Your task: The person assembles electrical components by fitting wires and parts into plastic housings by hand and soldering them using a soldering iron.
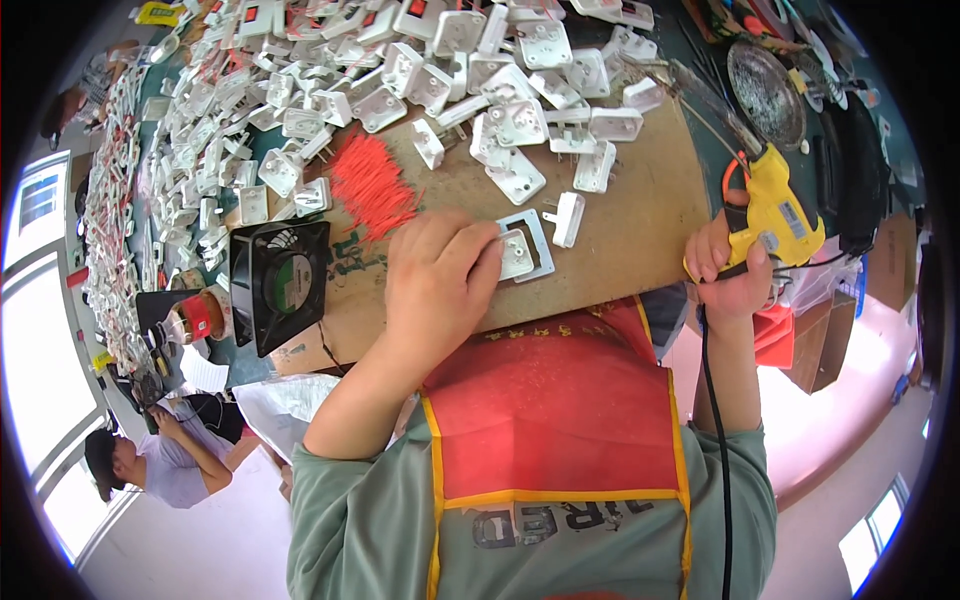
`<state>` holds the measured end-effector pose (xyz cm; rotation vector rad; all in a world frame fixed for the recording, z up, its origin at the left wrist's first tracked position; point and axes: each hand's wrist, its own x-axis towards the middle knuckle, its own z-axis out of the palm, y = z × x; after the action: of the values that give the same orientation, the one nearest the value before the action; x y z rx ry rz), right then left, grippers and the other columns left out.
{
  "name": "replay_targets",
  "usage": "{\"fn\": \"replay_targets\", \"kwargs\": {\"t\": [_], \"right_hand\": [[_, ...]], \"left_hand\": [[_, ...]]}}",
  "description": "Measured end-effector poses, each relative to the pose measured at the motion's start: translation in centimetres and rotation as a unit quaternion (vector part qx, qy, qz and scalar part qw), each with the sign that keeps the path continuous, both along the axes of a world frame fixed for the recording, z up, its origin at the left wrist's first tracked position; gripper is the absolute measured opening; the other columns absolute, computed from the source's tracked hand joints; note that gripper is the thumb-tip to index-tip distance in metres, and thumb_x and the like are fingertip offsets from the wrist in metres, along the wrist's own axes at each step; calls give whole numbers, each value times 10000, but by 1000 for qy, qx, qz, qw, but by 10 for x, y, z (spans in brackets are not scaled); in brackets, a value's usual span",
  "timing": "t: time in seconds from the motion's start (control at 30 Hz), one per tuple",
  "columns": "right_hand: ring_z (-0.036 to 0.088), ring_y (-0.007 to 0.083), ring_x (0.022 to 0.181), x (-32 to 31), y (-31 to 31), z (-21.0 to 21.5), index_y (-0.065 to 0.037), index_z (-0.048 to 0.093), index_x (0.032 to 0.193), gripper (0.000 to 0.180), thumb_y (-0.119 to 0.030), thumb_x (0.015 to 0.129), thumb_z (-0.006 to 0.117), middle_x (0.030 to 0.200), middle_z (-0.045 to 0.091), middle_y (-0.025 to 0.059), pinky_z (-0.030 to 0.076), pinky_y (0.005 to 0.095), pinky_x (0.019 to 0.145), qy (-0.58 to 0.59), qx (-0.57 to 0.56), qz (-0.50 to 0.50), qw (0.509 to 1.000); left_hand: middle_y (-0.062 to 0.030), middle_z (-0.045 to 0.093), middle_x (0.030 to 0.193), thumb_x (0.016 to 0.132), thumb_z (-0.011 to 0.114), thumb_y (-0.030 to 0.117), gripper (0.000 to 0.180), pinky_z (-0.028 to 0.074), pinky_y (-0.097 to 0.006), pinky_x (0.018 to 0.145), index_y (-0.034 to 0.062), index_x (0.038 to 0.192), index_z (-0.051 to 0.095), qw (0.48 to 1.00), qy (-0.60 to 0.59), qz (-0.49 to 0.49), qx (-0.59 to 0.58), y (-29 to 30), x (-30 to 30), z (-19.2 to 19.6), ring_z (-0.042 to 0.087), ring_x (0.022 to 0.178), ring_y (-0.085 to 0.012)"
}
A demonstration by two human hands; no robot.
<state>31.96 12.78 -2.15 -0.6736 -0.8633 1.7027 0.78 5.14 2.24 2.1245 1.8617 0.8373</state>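
Two hands in use over a brown board [640, 205] on the bench; one white casing [514, 257] is seen inside a pale blue rectangular frame [542, 252], near the board's front edge; the left hand [443, 262] is set at the casing's left side, fingers curled and drawn together; whether the casing is pinched or merely steadied cannot be told, the fingertips being partly hidden.

A yellow pistol-grip tool [782, 208] is held in the right hand [728, 265], fingers wrapped round the handle; its long nozzle is pointed up and left, toward the heaped casings [380, 108] and well apart from the framed one.

Loose nearby: a single white plug piece [567, 220], just right of the frame; a bundle of red wires [372, 185], beyond the left hand; a black fan [280, 283], to the left.

Risks, as judged: the casing could be skewed in its frame if pressed unevenly from one side; if the nozzle is hot, the left fingers or the wires could be scorched by a careless swing; heaped casings could be toppled onto the board by a knock from the tool; the tool could be jerked off line by a snagged dark cord [724, 430].
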Motion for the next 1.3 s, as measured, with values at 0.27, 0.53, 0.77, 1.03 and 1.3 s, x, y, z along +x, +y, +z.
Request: {"fn": "replay_targets", "kwargs": {"t": [0.27,0.53,0.77,1.03,1.3], "right_hand": [[407,96,464,6,-3,0,-18,441,1344,614,-469,946,564,658,449,-11,366,275,459,37,-3,-12,999],[367,83,463,2,6,3,-22,449,1315,562,-448,965,557,658,404,-10,346,247,445,52,10,-31,998],[384,99,478,5,8,-5,-44,448,1315,521,-430,979,543,657,400,-4,354,264,464,82,-3,-16,996],[422,119,454,5,10,-6,-42,451,1320,551,-432,950,571,654,450,5,390,288,451,65,-25,-25,997],[438,123,460,5,8,-6,-28,451,1323,577,-419,930,611,649,471,11,396,289,458,64,-37,-36,997]], "left_hand": [[-135,667,1038,801,755,116,244,512,-405,812,58,1029,690,999,-28,-19,-41,-11,-18,43,649,925,-321],[-101,699,996,872,692,149,164,528,-369,821,68,1014,703,993,114,-11,-18,41,-93,121,668,946,-296],[-101,718,889,893,663,280,258,512,-348,756,69,1034,707,980,87,158,-79,140,-181,127,679,805,-220],[-78,724,946,887,673,340,308,509,-345,787,103,1079,709,978,29,205,41,207,-197,136,665,831,-207],[-109,675,1148,832,722,365,402,497,-423,924,104,1135,687,954,178,88,226,248,-157,139,632,1070,-320]]}}
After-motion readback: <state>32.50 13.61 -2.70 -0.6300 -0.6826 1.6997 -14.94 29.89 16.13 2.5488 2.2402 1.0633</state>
